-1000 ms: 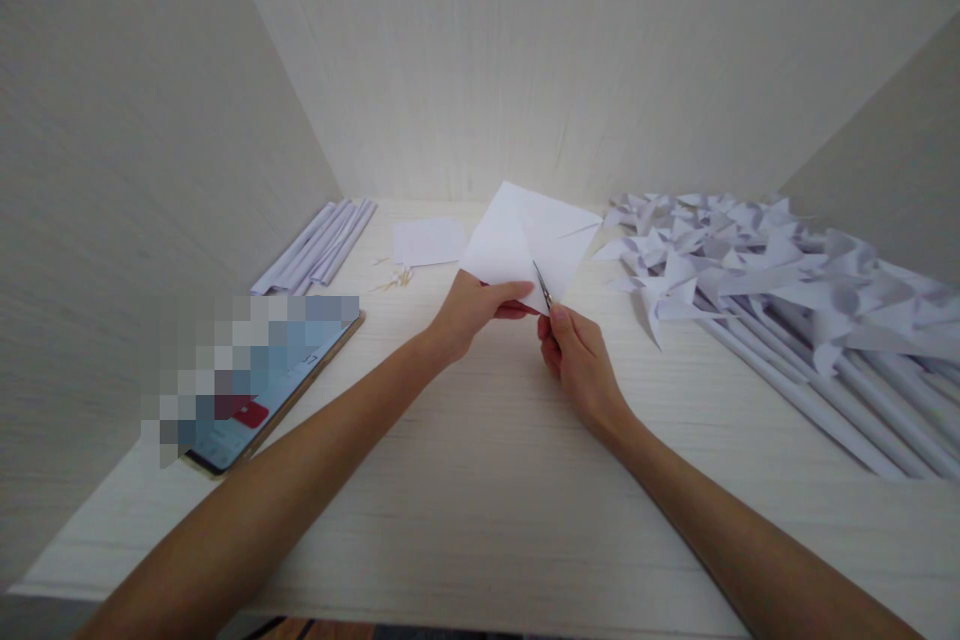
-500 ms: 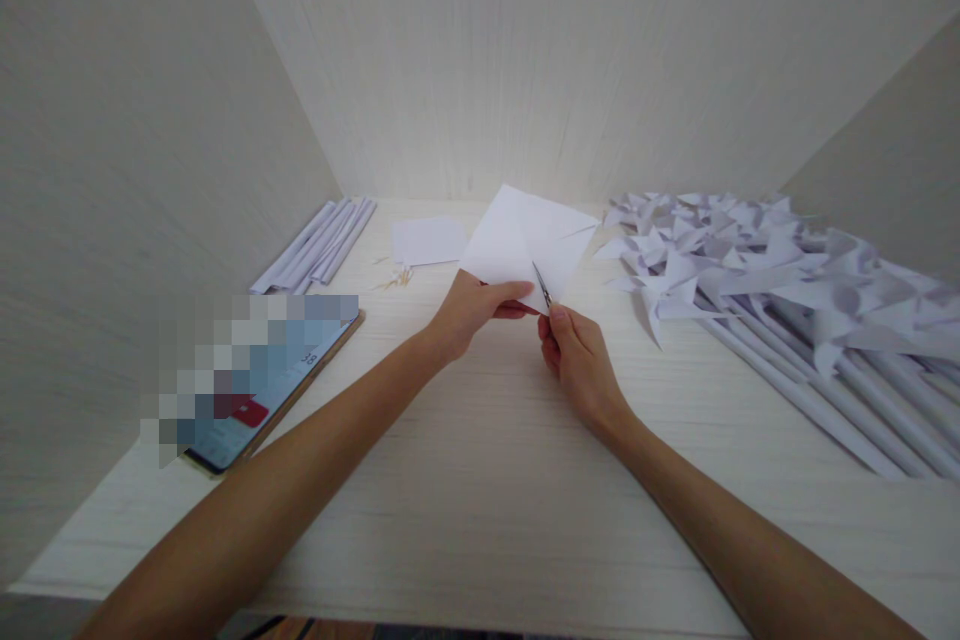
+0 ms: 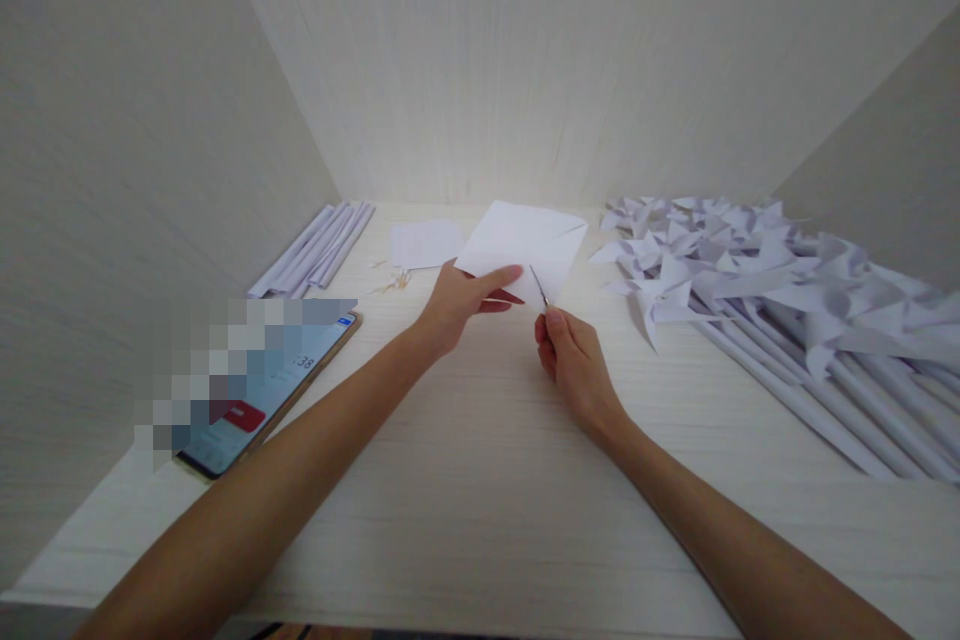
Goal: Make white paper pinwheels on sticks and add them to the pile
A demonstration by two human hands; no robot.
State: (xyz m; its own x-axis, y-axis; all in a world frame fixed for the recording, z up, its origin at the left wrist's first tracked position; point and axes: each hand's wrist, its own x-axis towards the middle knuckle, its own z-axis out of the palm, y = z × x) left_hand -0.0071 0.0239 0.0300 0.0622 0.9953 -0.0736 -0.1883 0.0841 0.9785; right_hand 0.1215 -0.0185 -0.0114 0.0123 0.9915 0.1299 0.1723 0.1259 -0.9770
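Observation:
My left hand (image 3: 455,303) pinches a white sheet of paper (image 3: 517,235) by its near left side, thumb on top and fingers beneath. A slit shows near the sheet's right corner. My right hand (image 3: 577,350) is closed around a pair of small scissors (image 3: 539,287); only the thin dark metal blades show, and the handles are hidden in the fingers. The blades lie at the sheet's near corner, pointing away from me toward its middle. The sheet is held a little above the table, tilted.
Rolled paper sticks (image 3: 319,250) lie at the back left, beside a stack of white paper (image 3: 426,244) and small yellowish sticks (image 3: 396,281). A phone (image 3: 274,390) rests at the left. Many paper pinwheels (image 3: 750,270) on paper sticks cover the right side. Pale walls (image 3: 480,60) enclose the table.
The sheet has shifted slightly left and toward me, and its near corner has tilted. My left thumb has moved slightly left. The scissors stay at the near corner.

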